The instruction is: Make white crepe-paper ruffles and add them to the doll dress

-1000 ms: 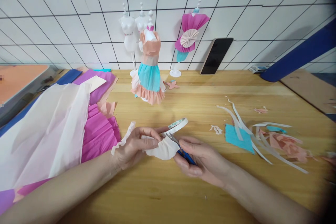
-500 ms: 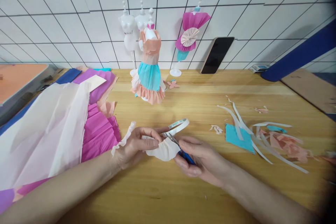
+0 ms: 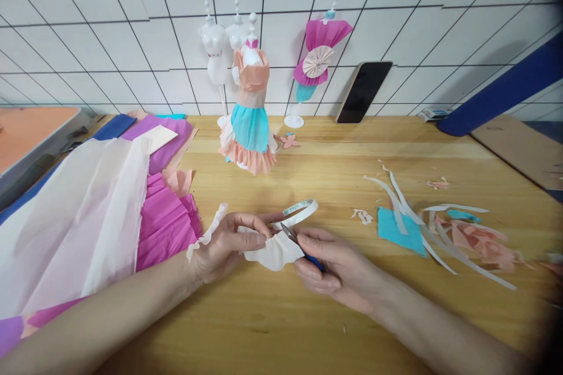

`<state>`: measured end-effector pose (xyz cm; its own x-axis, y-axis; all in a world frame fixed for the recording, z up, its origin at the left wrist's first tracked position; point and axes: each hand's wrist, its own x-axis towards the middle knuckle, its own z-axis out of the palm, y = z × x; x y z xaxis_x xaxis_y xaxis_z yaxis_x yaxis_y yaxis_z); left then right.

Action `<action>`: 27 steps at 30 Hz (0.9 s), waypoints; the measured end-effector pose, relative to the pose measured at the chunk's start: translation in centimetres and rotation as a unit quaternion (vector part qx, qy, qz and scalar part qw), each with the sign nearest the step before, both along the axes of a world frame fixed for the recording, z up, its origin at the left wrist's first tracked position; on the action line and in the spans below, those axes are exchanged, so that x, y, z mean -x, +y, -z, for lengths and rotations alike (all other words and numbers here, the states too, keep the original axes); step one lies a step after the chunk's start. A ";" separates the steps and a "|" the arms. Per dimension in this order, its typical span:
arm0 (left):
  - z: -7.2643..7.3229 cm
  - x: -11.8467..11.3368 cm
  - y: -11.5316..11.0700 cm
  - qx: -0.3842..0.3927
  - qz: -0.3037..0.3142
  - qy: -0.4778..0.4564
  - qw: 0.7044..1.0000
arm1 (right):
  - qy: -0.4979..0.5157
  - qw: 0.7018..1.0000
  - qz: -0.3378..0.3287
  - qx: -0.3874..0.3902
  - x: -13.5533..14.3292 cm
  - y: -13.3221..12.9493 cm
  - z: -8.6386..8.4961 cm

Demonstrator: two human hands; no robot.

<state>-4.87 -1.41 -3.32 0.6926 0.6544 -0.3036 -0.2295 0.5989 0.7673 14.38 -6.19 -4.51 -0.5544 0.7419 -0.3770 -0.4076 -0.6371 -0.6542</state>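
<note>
My left hand [image 3: 235, 244] pinches a gathered strip of white crepe paper [image 3: 277, 253], which fans out below its fingertips. Another white ruffled end [image 3: 214, 224] sticks out behind that wrist. A narrow white roll of tape [image 3: 303, 214] with green print is also at the left fingers; its far side stands above the paper. In my right hand [image 3: 325, 258] is a pair of scissors [image 3: 288, 232] with blue handles, fingers wrapped round them. The blades look closed, their tip lying over the upper edge of the white paper.
A dress form [image 3: 250, 123] in a peach and turquoise paper dress stands mid-table, with bare forms [image 3: 215, 58] and a magenta-dressed one [image 3: 319, 55] behind. A phone [image 3: 364, 92] leans on the wall. Crepe sheets [image 3: 167, 214] lie left, paper scraps [image 3: 479, 240] right.
The scissor blades have come together and their tip has shifted slightly right, with the right fingers closing on the handles. The left hand and white paper have barely moved.
</note>
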 end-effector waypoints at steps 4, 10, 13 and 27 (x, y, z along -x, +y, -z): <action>0.1 0.1 0.0 0.006 0.002 0.000 1.000 | -0.033 0.999 0.000 -0.007 0.0 0.0 0.0; -0.1 0.5 0.2 -0.004 -0.023 0.008 1.000 | -0.150 0.984 0.033 -0.089 -0.4 0.4 0.0; 0.1 0.6 0.5 -0.001 -0.048 0.032 0.998 | -0.254 0.949 0.000 -0.187 -0.5 0.4 0.4; 0.9 0.7 0.4 -0.138 -0.026 0.067 0.988 | -0.629 0.581 -0.131 -0.500 -0.4 -1.3 -3.2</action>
